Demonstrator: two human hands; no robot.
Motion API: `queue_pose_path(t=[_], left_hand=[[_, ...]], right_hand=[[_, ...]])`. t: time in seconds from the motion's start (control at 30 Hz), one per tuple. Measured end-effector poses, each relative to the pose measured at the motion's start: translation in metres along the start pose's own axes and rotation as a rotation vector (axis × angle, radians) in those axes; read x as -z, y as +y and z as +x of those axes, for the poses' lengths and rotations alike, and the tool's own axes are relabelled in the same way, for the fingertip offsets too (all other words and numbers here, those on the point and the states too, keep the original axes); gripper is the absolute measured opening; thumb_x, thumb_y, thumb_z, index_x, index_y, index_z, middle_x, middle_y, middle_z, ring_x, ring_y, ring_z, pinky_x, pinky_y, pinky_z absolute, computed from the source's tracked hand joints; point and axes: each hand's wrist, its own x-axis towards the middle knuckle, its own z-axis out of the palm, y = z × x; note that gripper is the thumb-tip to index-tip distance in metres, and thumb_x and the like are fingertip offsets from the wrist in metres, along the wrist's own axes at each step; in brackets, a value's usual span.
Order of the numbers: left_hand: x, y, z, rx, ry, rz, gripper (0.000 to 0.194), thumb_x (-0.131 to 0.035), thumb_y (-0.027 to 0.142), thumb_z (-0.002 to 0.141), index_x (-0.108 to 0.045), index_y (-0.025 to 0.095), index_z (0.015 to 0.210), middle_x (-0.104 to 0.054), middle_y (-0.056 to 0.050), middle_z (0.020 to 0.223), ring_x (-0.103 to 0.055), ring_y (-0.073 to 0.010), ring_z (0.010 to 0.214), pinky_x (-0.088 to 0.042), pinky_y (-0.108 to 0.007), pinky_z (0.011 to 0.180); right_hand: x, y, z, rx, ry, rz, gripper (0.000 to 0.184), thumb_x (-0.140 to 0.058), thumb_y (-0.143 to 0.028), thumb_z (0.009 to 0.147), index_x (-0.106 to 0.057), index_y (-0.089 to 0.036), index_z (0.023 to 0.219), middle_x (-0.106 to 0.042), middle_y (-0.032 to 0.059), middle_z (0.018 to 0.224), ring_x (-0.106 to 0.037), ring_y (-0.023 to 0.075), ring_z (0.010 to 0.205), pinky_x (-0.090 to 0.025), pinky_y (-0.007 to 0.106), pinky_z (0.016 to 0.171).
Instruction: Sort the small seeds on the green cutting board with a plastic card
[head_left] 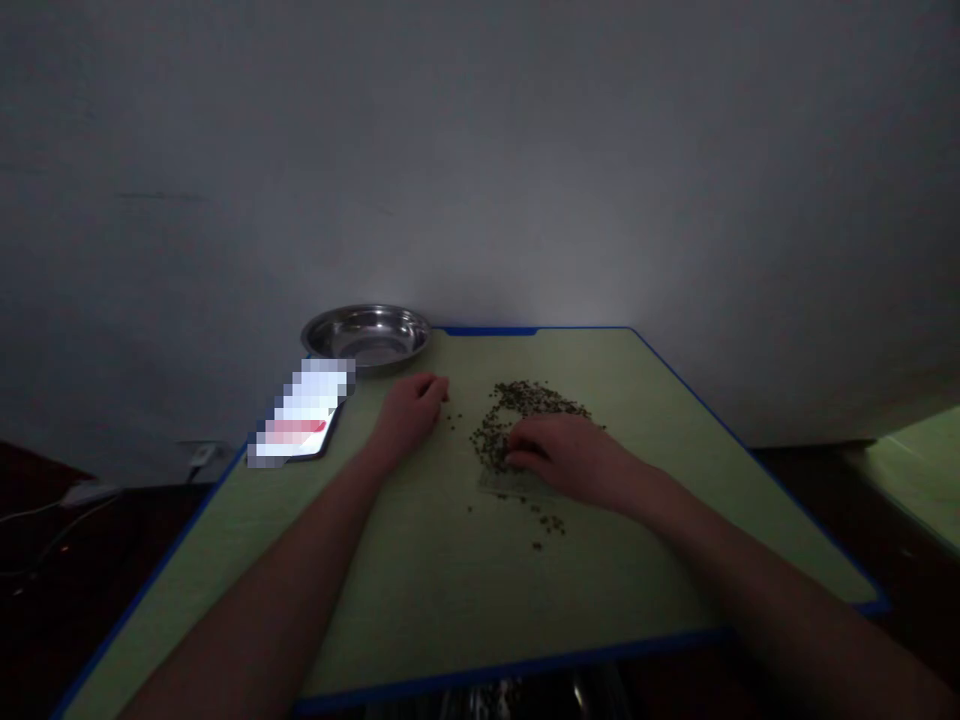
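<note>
Many small dark grains (525, 395) lie spread in a loose patch on the pale green table. A thin, see-through sheet or bag (499, 488) shows at the patch's near edge; which it is, I cannot tell. My right hand (566, 455) reaches in from the right, thumb and fingers pinched together at the grains. Whatever is between those fingertips is too small or hidden to see. Left of the patch, my left hand (416, 405) rests on the table with its fingers curled closed. A few stray grains (454, 420) lie beside it, and nothing shows in its fingers.
A shiny metal basin (367, 340) stands at the table's back left corner. Before it lies a lit phone (300, 415), its screen blurred. The table (420, 620) has a blue edge and meets a grey wall. Another metal vessel (525, 700) shows below the front edge.
</note>
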Motion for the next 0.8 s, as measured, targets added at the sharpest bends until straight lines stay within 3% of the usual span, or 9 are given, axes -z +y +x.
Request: queue_pose_path(t=[0.27, 0.47, 0.7, 0.8], left_hand=[[0.000, 0.002, 0.000, -0.008, 0.008, 0.011, 0.031, -0.043, 0.040, 0.080, -0.053, 0.020, 0.059, -0.044, 0.004, 0.042, -0.046, -0.0153, 0.047, -0.032, -0.027, 0.050], [0.001, 0.005, -0.002, 0.010, 0.001, -0.005, 0.031, -0.043, 0.041, 0.080, -0.054, 0.020, 0.060, -0.044, 0.005, 0.043, -0.044, -0.0140, 0.045, -0.033, -0.027, 0.049], [0.000, 0.001, -0.001, 0.015, 0.018, -0.029, 0.031, -0.046, 0.043, 0.079, -0.053, 0.020, 0.059, -0.046, 0.005, 0.044, -0.045, -0.0135, 0.045, -0.034, -0.027, 0.050], [0.000, 0.002, -0.001, 0.067, -0.028, -0.120, 0.047, -0.038, 0.051, 0.084, -0.049, 0.021, 0.050, -0.045, 0.003, 0.041, -0.044, -0.0129, 0.042, -0.036, -0.028, 0.050]], right_hand=[[-0.004, -0.021, 0.017, 0.152, -0.012, 0.009, 0.010, -0.056, -0.025, 0.087, -0.065, -0.020, 0.085, -0.069, 0.0034, 0.085, -0.059, 0.0164, 0.077, -0.037, 0.027, 0.067], [-0.001, -0.017, 0.008, 0.226, -0.111, 0.144, 0.009, -0.059, -0.022, 0.086, -0.068, -0.020, 0.086, -0.069, 0.0016, 0.083, -0.059, 0.0141, 0.075, -0.039, 0.025, 0.069], [0.012, 0.000, -0.005, 0.124, -0.118, 0.198, 0.012, -0.057, -0.022, 0.087, -0.068, -0.020, 0.083, -0.067, 0.0002, 0.078, -0.057, 0.0131, 0.070, -0.038, 0.025, 0.064], [0.015, 0.008, -0.010, 0.062, -0.104, 0.223, 0.012, -0.057, -0.023, 0.086, -0.067, -0.020, 0.082, -0.066, -0.0011, 0.074, -0.055, 0.0117, 0.065, -0.037, 0.024, 0.061]])
